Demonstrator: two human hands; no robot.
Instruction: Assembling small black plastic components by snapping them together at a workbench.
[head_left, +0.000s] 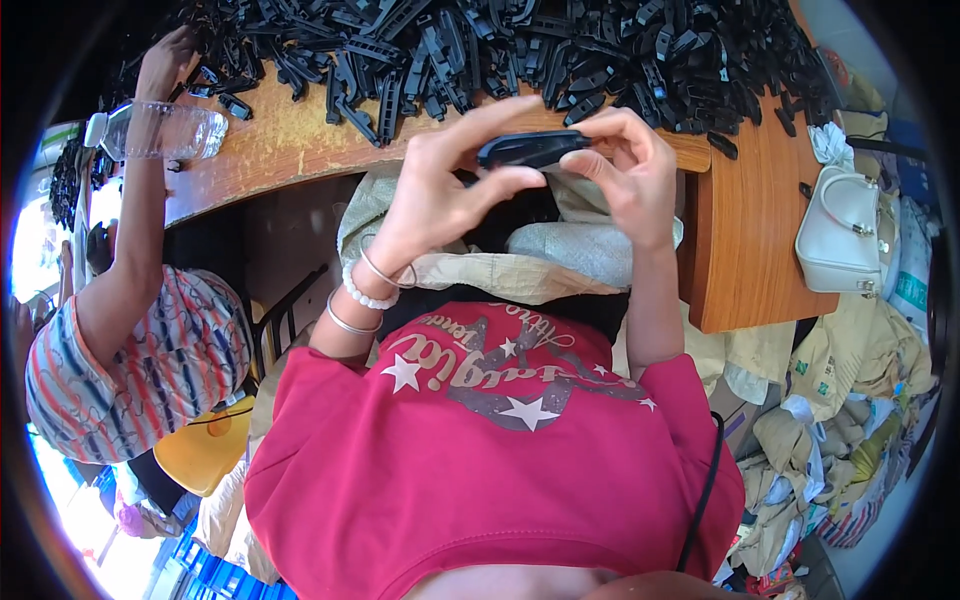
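Note:
In front of my chest, over the table's near edge, I hold up a glossy black elongated plastic part (530, 148). My right hand (637, 178) pinches its right end between thumb and bent fingers. Around its left end curves my left hand (445, 185), index finger stretched above it and thumb below; exactly where those fingers touch it is hard to see. Bracelets circle my left wrist. Beyond my hands, a large heap of black plastic parts (450, 55) covers the far side of the wooden table (270, 130).
At left, a co-worker's arm (140, 220) reaches to the heap, behind a clear plastic bottle (165, 130). A white handbag (842, 230) stands at the right by the wooden side surface (745, 240). Woven sacks (570, 250) lie below my hands; crumpled bags (800, 450) pile up at lower right.

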